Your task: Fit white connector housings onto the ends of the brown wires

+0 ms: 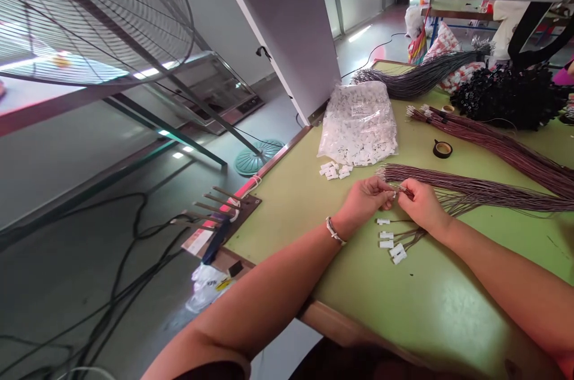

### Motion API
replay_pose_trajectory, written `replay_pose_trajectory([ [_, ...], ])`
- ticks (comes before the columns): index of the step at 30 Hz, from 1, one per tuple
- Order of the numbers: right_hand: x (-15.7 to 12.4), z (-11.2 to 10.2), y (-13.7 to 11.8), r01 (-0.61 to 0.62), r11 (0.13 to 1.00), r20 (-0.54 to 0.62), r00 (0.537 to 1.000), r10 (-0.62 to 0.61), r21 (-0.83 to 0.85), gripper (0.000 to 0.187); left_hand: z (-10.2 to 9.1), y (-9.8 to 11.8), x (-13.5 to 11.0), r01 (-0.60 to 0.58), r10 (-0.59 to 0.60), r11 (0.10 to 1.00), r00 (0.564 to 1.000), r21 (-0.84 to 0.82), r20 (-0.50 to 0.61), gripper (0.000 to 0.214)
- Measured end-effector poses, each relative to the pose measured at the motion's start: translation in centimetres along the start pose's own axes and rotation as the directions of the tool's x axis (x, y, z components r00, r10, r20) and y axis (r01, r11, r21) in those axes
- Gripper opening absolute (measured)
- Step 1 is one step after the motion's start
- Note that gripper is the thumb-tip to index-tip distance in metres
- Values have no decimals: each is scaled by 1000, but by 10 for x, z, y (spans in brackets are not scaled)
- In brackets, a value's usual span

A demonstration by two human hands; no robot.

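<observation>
My left hand [368, 195] is closed in a pinch around a small white connector [394, 194], mostly hidden by the fingers. Close beside it, my right hand [420, 203] grips the end of a dark wire [406, 191] that meets the connector. Behind both hands lies a bundle of brownish wires [452, 180] with bare metal tips at its left end. Below the hands, several white connectors [397, 253] rest on the green table [287, 218] with wires attached. Loose white connectors [332, 170] sit in a small pile behind my left hand.
A clear plastic bag of white connectors [359, 122] stands at the back. Black tape [442, 149], red-brown wires [502, 143], grey wires [421, 75] and a black heap [509, 96] lie to the right. A pronged metal rack [219, 209] is at the left edge; a fan [94, 15] stands beyond.
</observation>
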State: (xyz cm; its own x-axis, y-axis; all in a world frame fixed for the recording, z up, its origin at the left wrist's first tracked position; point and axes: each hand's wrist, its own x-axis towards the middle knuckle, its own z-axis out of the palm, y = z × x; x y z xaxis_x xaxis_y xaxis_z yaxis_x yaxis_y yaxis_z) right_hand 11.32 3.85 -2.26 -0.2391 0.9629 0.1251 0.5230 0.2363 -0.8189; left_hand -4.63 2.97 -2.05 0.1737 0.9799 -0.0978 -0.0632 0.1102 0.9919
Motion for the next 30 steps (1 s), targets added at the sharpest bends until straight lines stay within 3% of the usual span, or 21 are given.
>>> replay_pose_trajectory([
  [5, 0, -3, -1, -28, 999, 43, 999, 26, 38, 11, 3, -1, -2, -34, 36, 998, 999, 48, -39, 14],
  [9, 0, -9, 0, -62, 992, 23, 998, 60, 108, 11, -4, 2, -1, -36, 50, 995, 987, 98, -150, 13],
  [13, 2, -14, 0, -57, 985, 5, 998, 57, 164, 13, -14, 6, 0, 25, -16, 994, 996, 108, -88, 13],
  [16, 2, -14, -4, -54, 983, -23, 998, 59, 177, 14, -18, 9, -1, 18, -19, 1000, 994, -9, -111, 20],
  [22, 1, -10, -6, -21, 982, -40, 999, 30, 189, 16, -15, 8, -2, 84, -78, 980, 996, -179, 40, 32],
  [30, 2, -8, -5, -53, 986, -23, 998, 57, 159, 14, -11, 11, -5, 96, -88, 973, 995, -211, 48, 31],
])
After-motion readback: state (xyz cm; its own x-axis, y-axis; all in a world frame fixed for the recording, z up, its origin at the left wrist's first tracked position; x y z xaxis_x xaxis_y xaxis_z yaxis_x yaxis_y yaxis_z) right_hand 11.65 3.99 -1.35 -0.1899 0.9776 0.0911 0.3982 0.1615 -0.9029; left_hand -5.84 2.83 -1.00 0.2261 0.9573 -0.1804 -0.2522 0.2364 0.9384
